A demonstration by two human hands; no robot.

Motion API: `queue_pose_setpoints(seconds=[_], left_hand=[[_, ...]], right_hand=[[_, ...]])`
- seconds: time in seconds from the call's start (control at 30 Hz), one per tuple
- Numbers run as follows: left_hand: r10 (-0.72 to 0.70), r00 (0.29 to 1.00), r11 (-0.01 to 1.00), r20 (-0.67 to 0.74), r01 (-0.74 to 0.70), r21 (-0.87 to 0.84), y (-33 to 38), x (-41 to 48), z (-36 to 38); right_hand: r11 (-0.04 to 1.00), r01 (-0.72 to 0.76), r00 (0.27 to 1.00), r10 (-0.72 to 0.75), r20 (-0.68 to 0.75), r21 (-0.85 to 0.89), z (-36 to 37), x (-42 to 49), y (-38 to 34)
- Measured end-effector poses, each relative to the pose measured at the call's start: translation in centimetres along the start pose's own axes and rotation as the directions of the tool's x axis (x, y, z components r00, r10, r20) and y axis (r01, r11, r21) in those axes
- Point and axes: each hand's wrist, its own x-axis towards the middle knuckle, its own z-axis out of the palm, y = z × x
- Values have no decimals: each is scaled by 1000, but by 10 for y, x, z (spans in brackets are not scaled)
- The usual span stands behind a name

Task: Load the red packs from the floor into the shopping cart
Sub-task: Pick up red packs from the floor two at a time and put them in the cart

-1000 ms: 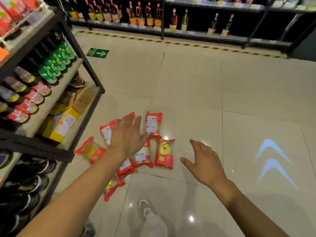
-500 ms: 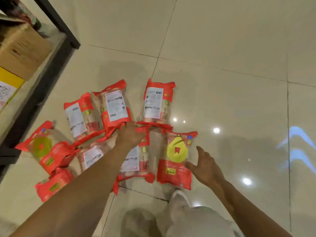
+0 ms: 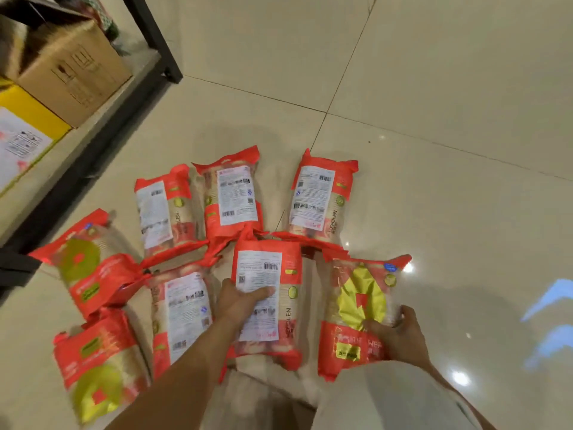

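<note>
Several red packs lie scattered on the tiled floor. My left hand grips the middle pack, which lies label side up, my thumb across its white label. My right hand clasps the lower right side of a pack with a gold emblem. Behind these lie three label-up packs, among them the far right one and another one. More packs sit at the left and lower left. No shopping cart is in view.
A dark metal shelf frame runs along the left, its bottom shelf holding a brown cardboard box and a yellow box. My light trouser leg fills the bottom right. Open tiled floor stretches beyond the packs.
The view has dropped closer to the floor. My left hand closed on the middle pack, and my right hand reached forward and took hold of the gold-emblem pack.
</note>
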Motion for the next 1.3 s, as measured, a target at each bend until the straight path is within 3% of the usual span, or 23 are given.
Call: queue_pose_setpoints(seconds=[0.13,0.27,0.43,0.57,0.7,0.8,1.0,1.17,1.3], left_hand=[[149,989,976,-13,-149,-161,83,-103,-44],[259,964,931,-67,-268,-247,200,-249,-130],[362,908,878,-209,-408,-251,321,-460,-273],[415,840,846,-349,-498,-191,363,-611,-378],[370,771,825,-518,-529,-198,342,-739,-446],[272,678,818,-683,-537,-207,304,-822,-470],[-42,460,791,-887,-527,-311,190,-963,-491],[-245,329,712,-912,-577,-400,89,-1048,-487],[-318,287,667,-904,-609,-428,6,-1092,-503]], right_hand=[[991,131,988,-130,-78,0,-72,-90,-74],[939,339,939,-334,-85,53,-138,-233,-205],[837,537,836,-545,70,103,-202,-446,-350],[722,673,687,-690,228,161,-223,-586,-426],[630,747,527,-756,388,213,-210,-688,-452],[553,794,362,-764,534,253,-181,-741,-447],[530,803,112,-585,803,274,-102,-830,-401],[472,833,-21,-495,869,289,-56,-934,-334],[456,845,-77,-414,907,280,-22,-1000,-275]])
